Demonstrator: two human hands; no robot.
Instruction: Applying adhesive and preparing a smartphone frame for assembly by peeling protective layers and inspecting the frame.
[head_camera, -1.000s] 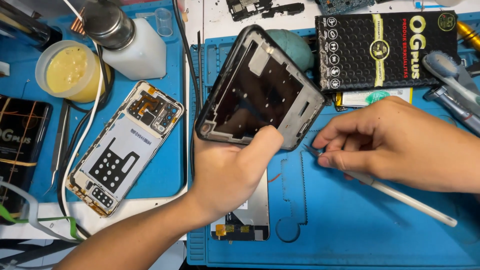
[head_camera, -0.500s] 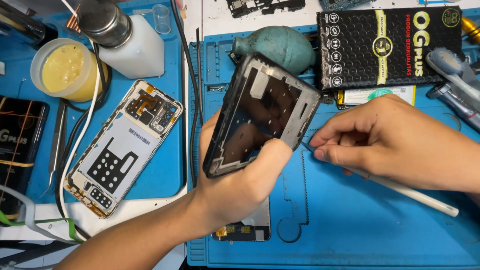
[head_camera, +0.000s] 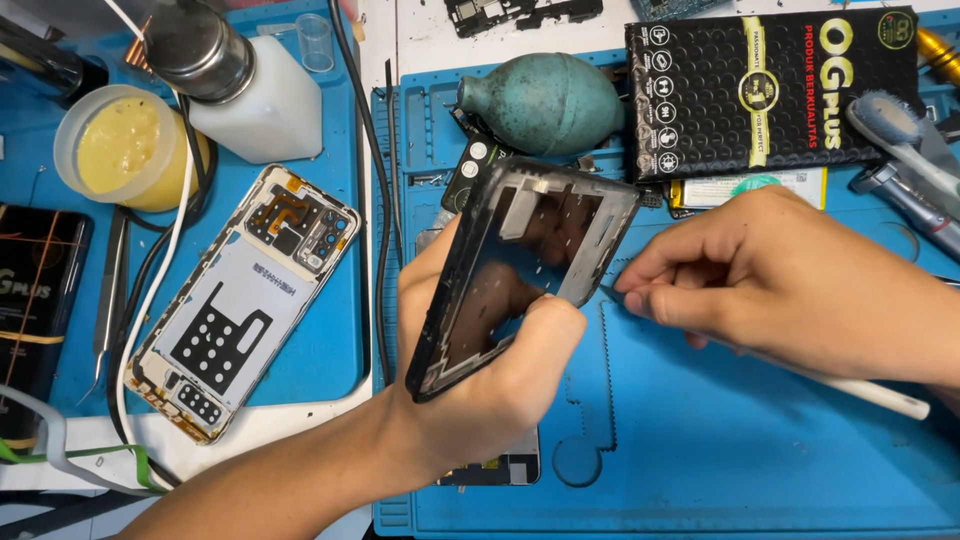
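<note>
So: black phone frame (head_camera: 520, 275) is up off the blue mat (head_camera: 700, 460), tilted on edge, gripped in the left hand (head_camera: 480, 380), thumb curled over the lower right edge, other fingers wrapped behind. Right hand (head_camera: 770, 280) just beside it, fingertips pinched on a thin white-handled tool (head_camera: 880, 395); tip looks to touch the frame's right edge, hard to tell. Behind: green rubber blower (head_camera: 545, 100), black dotted package (head_camera: 770, 85). Left: opened phone body (head_camera: 245, 300), yellow paste jar (head_camera: 125, 145).
</note>
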